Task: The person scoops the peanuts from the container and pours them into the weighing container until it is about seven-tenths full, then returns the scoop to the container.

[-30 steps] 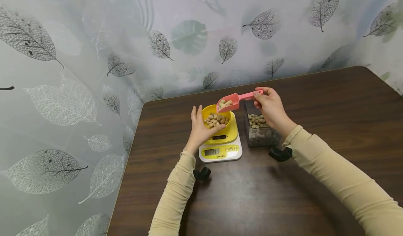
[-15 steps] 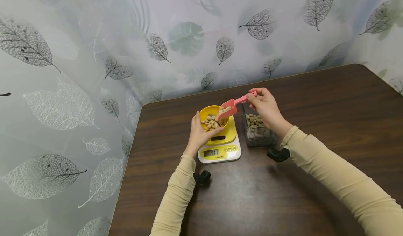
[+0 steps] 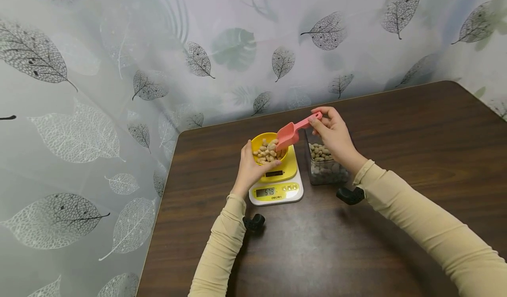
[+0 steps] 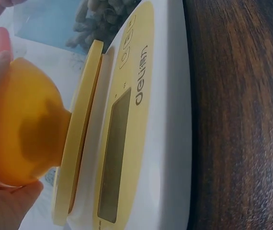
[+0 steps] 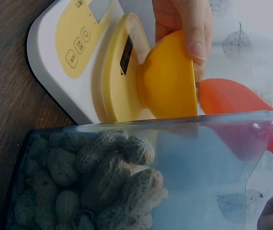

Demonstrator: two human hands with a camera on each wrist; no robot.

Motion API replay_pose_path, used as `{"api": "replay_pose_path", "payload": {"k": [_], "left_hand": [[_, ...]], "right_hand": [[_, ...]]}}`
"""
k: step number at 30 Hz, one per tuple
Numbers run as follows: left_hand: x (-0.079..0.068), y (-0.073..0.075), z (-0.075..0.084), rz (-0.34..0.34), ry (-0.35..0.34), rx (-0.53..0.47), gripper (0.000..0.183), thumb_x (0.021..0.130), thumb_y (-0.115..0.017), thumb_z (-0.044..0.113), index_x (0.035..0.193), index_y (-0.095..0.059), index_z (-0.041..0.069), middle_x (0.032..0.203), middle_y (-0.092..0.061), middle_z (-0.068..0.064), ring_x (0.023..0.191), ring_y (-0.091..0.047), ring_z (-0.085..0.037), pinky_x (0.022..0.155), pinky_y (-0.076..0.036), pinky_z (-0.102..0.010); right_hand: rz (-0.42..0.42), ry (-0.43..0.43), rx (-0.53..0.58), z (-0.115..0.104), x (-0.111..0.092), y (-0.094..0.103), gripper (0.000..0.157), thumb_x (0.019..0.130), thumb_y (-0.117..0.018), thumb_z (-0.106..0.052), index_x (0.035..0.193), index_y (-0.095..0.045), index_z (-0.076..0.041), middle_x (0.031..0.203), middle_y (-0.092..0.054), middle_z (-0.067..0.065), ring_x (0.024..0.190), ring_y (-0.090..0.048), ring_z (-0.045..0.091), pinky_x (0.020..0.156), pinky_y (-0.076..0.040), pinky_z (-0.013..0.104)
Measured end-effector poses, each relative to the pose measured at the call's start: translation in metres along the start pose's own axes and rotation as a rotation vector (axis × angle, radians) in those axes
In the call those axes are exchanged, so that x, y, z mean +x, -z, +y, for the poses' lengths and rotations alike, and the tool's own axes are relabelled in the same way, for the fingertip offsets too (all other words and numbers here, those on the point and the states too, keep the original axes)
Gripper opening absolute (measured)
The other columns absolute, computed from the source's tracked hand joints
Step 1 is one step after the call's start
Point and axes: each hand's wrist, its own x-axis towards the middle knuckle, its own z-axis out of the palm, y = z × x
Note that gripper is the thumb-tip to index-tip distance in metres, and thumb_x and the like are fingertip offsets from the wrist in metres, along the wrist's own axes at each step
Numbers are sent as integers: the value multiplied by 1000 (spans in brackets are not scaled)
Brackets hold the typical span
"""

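Observation:
A yellow bowl (image 3: 264,135) of peanuts stands on the platform of a yellow-and-white kitchen scale (image 3: 296,194). My left hand (image 3: 250,169) holds the bowl, with the thumb on its near side and the fingers round its left side. The handle end of a pink scoop (image 3: 288,136) is pinched between the thumb and fingers of my right hand (image 3: 334,134). This scoop tilts down to the left, its lip over the bowl's right part, and no peanuts show in it. In the right wrist view the scoop (image 5: 232,96) is partly behind clear plastic.
Right of the scale is a clear plastic container (image 3: 330,179) partly filled with peanuts, close under my right wrist. The dark wooden table (image 3: 309,253) meets a leaf-patterned wall covering (image 3: 237,86) at its back and left edges.
The scoop in my right hand has moved left and down and tipped over the bowl. Its peanuts have gone into the bowl, and the scale's reading has risen from 41.1. My left hand stays at the bowl.

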Motion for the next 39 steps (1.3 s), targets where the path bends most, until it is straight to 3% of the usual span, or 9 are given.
{"api": "replay_pose_path", "payload": {"k": [10,23,32,39], "left_hand": [[0,0,1,-4,1,0,118,67,-76,56,151,-6,13,154,-15,-12,139,-28,-31,111,-30,-50],[-1,1,3,0,-10,-2,118,69,-74,57,151,-1,15,156,-9,-12,141,-24,-32,112,-28,-51],[3,10,22,59,-91,32,108,73,-69,59,151,-7,19,157,-7,-8,143,-20,-30,111,-27,-54],[8,10,45,8,-146,-11,105,72,-66,63,151,-8,26,158,-5,-1,143,-20,-27,110,-30,-52]], "right_hand": [[39,-31,73,-2,1,1,31,94,-55,-25,121,-48,-11,80,-62,-12,67,-51,7,62,-44,15],[66,-35,116,-5,1,2,36,93,-55,-24,122,-46,-5,77,-60,-11,66,-50,6,61,-43,16],[104,50,330,-18,3,15,24,91,-57,-19,113,-49,-12,81,-59,-4,63,-49,6,60,-43,15],[155,127,529,-29,5,37,25,90,-59,-14,112,-50,-8,76,-59,0,62,-50,9,61,-43,17]]}}
